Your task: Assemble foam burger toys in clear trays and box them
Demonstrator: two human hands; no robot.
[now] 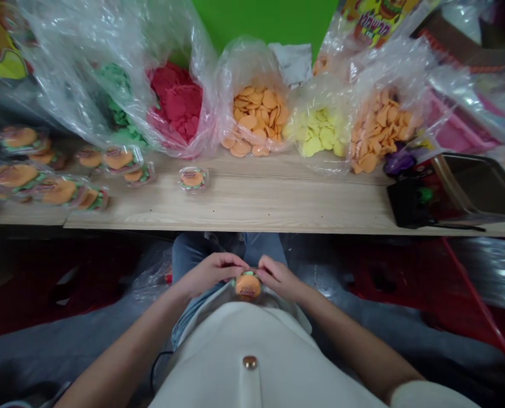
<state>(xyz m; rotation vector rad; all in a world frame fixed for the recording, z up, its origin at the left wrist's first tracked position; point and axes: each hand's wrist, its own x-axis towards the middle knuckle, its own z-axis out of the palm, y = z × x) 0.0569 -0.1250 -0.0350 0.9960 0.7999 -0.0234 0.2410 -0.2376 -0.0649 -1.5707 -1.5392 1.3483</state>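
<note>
Both my hands meet in my lap, below the table's front edge. My left hand (212, 273) and my right hand (280, 277) pinch the two sides of a small burger-shaped candy stack (247, 284), orange on top with green and red layers showing. It seems to sit in a clear plastic shell, though I cannot be sure. One packed burger candy (192, 178) lies alone on the wooden table (278, 209). Several more packed ones (60, 190) are heaped at the table's left.
Open clear bags line the back of the table: green discs (116, 107), red discs (178, 105), orange discs (258, 119), yellow discs (320, 133) and more orange discs (377, 133). A black machine with a tray (452, 195) stands at the right.
</note>
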